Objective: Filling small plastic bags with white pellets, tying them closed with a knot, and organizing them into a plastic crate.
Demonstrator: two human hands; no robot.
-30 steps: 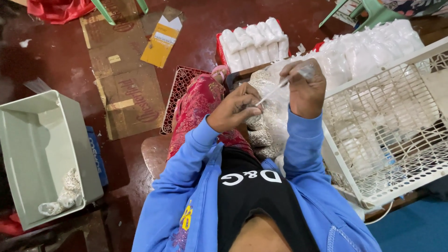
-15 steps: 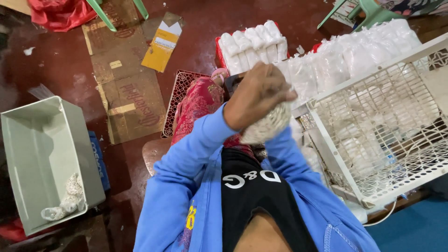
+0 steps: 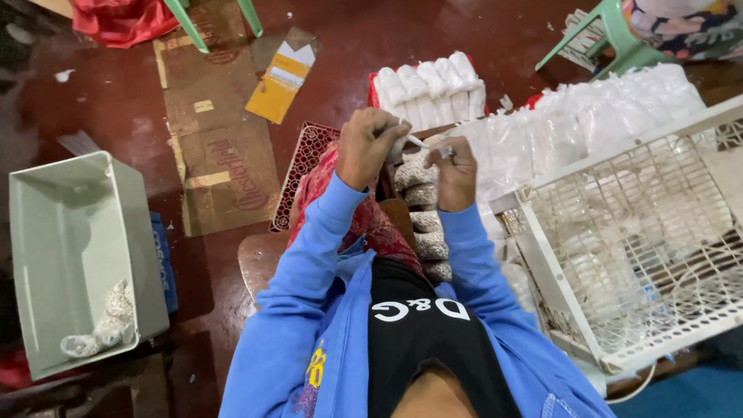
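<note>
We see a glossy dark-red floor (image 3: 387, 46), matt brown cardboard (image 3: 220, 166), a white plastic lattice basket (image 3: 619, 232) and clear plastic bags (image 3: 433, 81).

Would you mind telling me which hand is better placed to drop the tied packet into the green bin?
Left, probably. The left hand is on the same side as the bin, which sits on the floor to the person's left. The right hand is by the white rack, and would have to cross the body.

White wire basket (image 3: 635, 255) cut off rightward.
</note>
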